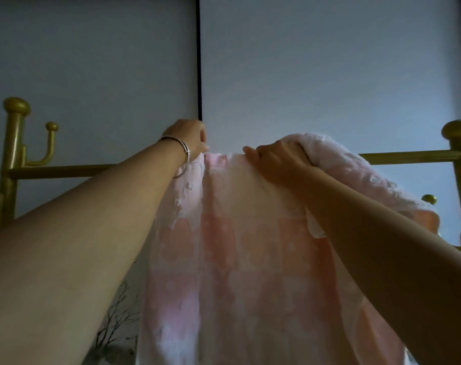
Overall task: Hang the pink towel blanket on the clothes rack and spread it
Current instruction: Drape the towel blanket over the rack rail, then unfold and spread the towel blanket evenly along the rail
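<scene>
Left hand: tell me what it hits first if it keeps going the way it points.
The left hand reaches up past the towel edge; nothing lies ahead until the grey wall panel, though depth is unclear.

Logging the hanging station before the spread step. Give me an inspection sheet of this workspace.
Surface: gold clothes rack, horizontal bar between two knobbed posts; bar bare at both ends.
Job's things: pink towel blanket draped over the bar's middle, bunched at the upper right, not fully spread.
Clutter: nothing seen.
Hands: left hand, silver bangle on its wrist, at the blanket's left top edge; right hand gripping the top edge.
Cables: nothing seen.
Surroundings: pale panels with a dark vertical divider; bare twigs low left.
</scene>
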`<state>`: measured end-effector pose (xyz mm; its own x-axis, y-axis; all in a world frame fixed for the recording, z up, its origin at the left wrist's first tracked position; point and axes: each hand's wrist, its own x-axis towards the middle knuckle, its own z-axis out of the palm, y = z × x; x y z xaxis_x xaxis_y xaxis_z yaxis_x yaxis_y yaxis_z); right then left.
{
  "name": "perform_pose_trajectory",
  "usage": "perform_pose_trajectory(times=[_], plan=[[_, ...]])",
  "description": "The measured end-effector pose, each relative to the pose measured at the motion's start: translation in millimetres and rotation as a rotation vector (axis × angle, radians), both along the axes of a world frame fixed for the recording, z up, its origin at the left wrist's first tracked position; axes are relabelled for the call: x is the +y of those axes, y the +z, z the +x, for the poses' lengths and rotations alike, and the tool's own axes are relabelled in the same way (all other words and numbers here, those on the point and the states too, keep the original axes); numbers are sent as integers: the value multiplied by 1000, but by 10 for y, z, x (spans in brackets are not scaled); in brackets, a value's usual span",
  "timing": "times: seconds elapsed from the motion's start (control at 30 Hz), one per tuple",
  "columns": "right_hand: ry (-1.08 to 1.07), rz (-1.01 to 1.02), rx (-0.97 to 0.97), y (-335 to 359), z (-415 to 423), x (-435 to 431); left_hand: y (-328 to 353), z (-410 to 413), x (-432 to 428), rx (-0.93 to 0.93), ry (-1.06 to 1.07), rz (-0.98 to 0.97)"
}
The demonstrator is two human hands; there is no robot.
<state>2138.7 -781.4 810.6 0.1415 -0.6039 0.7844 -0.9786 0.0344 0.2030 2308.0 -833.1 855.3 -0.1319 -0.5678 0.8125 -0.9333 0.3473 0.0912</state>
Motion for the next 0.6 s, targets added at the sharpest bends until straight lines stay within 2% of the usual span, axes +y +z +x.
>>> perform_pose_trajectory(times=[0.07, 0.2, 0.3, 0.4, 0.5, 0.6], plan=[[-40, 30, 26, 25, 12, -39, -67, -42, 37, 22, -113, 92], [4, 51, -81, 63, 31, -79, -162, -126, 122, -20, -240, 149], [-61, 89, 55, 78, 26, -103, -225, -199, 197, -10, -490, 181], [-74, 59, 180, 48, -9, -81, -295, -226, 168, -62, -523, 206], [-8, 85, 124, 19, -40, 34, -299, -244, 112, -72, -494, 123], [242, 99, -126, -11, -131, 133, -242, -295, 85, -119, -486, 105]])
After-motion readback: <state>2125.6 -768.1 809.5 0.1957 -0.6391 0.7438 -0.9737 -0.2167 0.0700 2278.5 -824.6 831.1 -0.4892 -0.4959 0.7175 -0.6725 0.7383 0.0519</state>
